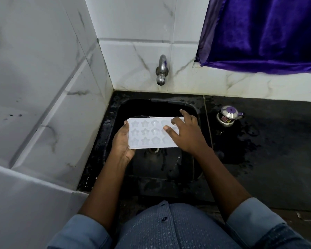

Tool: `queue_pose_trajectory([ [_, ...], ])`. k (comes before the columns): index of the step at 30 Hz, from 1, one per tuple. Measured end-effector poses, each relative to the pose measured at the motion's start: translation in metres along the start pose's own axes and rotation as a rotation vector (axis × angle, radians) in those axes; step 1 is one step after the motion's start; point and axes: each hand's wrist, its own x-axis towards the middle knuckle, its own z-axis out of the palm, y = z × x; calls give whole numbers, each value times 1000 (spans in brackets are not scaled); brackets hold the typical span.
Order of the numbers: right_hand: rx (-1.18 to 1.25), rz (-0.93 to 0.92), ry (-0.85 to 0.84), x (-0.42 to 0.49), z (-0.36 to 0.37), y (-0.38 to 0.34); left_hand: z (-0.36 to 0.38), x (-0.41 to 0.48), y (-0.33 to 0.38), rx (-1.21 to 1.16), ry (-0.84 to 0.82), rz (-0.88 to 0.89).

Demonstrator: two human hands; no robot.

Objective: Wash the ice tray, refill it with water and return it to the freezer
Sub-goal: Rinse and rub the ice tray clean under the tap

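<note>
White ice tray (147, 139), star-shaped cavities. Left hand (121, 143) grips its 9 o'clock end; right hand (186, 136) rests, fingers spread, on its 3 o'clock end.

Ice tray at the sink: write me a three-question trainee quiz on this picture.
1. True or false: the kettle stands inside the sink.
2. Which grip holds the ice tray by its end, from beneath? A) left B) right C) neither
3. Fill in: the tap is fixed to the ___ behind the sink.
Key: 1 false, it stands on the counter beside the sink. 2 A: the left grip holds it, the right grip lies on top. 3 wall.
</note>
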Motion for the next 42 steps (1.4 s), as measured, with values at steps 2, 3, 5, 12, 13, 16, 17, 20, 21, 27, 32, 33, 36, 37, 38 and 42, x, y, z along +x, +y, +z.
queue_pose_trajectory([
  [2, -13, -7, 7, 0, 2, 0, 1, 1, 1, 8, 29, -6],
  [3, -15, -9, 9, 0, 3, 0, 0, 2, 1, 12, 48, -9],
  [5, -10, -13, 9, 1, 3, -1, 0, 3, 0, 12, 54, -9],
  [12, 1, -18, 30, 0, 5, -1, 0, 0, 1, 3, 14, -5],
  [13, 0, -20, 31, 0, 7, -1, 0, 0, 1, 6, 15, -7],
  [16, 17, -17, 26, 0, 8, 0, 0, 0, 1, 16, 33, -8],
  [17, 30, -14, 24, 0, 7, -1, -1, -1, 0, 19, 37, -5],
  [20, 51, -8, 24, 0, 4, -2, -3, 2, -1, 10, 49, -5],
  [21, 49, -8, 25, 0, 4, -3, -2, 2, 0, 8, 50, -6],
  [27, 61, -7, 24, 1, 3, -5, -1, 4, 2, -4, 38, -5],
  [32, 84, 3, 44, 1, 2, -5, 0, 4, 3, 6, 22, 4],
  [33, 78, 5, 41, 1, 1, -5, 0, 4, 4, 5, 21, 8],
  [36, 65, 2, 35, 1, 0, -6, 1, 3, 5, 8, 25, 1],
  [37, 69, 3, 40, 1, 0, -7, 2, 2, 6, 10, 24, -7],
  [38, 75, 4, 48, 1, -1, -7, 3, 1, 5, 11, 26, -13],
  [42, 66, 9, 42, 0, -2, -7, 2, 2, 4, 15, 43, -11],
])
